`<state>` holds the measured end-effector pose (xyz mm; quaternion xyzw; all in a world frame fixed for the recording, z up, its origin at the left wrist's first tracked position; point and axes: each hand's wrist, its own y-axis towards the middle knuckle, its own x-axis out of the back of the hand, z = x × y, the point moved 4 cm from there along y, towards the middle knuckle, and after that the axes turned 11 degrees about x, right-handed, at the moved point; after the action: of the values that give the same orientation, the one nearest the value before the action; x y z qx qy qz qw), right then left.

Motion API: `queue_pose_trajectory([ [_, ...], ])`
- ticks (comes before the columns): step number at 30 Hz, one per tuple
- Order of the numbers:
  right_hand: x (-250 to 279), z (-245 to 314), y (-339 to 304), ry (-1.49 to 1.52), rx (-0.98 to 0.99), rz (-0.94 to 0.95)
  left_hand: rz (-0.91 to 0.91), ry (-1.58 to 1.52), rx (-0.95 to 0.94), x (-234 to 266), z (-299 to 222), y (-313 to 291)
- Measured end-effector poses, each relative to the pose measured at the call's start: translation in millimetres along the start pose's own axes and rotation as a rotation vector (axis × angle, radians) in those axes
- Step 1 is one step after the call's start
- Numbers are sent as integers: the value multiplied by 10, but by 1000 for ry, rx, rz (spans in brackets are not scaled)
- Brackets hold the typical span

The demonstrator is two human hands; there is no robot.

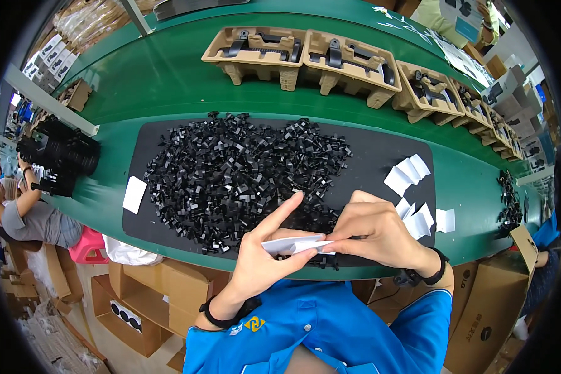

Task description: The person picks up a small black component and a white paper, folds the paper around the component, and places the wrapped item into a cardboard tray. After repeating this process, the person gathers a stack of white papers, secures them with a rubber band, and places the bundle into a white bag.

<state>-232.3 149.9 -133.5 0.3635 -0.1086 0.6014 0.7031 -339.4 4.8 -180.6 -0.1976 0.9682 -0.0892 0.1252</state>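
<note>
Between my two hands is a folded white paper (pixel 283 244), held just above the near edge of the black mat (pixel 380 134). My left hand (pixel 260 255) grips its left part between thumb and fingers, with the index finger stretched out away from me. At the paper's right end, my right hand (pixel 380 230) pinches it with thumb and fingertips. A big heap of small black plastic parts (pixel 243 168) covers much of the mat behind my hands. More folded white papers (pixel 407 174) lie right of my right hand.
Moulded pulp trays (pixel 349 68) with black parts line the green table's far side. One white paper (pixel 134 194) lies at the mat's left edge. Black tubs (pixel 62 149) stand far left, near a seated person (pixel 37 218). A cardboard box (pixel 492 305) stands at the lower right.
</note>
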Motion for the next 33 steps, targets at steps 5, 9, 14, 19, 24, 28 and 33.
queue_pose_trajectory([
  [5, -1, 12, 7, -46, 77, 33, -49, 65, -180, -48, 15, -8],
  [9, 16, -156, 59, 80, -18, 57, -76, 116, -97, -11, 40, 62],
  [14, -45, -226, 163, 129, -29, 111, -64, 58, -36, 63, 101, 84],
  [19, -163, -123, 542, -120, 74, 354, -179, 176, -98, 353, 274, 101],
  [24, 694, -1067, 1475, -345, -234, -30, -546, -241, -200, 1051, 153, -200],
  [28, 1118, -1777, 1964, -888, -251, -354, -655, -257, -183, 1486, 407, -475],
  [33, 816, -2178, 2343, -1249, -293, -304, -782, -238, -159, 1648, 512, -532],
])
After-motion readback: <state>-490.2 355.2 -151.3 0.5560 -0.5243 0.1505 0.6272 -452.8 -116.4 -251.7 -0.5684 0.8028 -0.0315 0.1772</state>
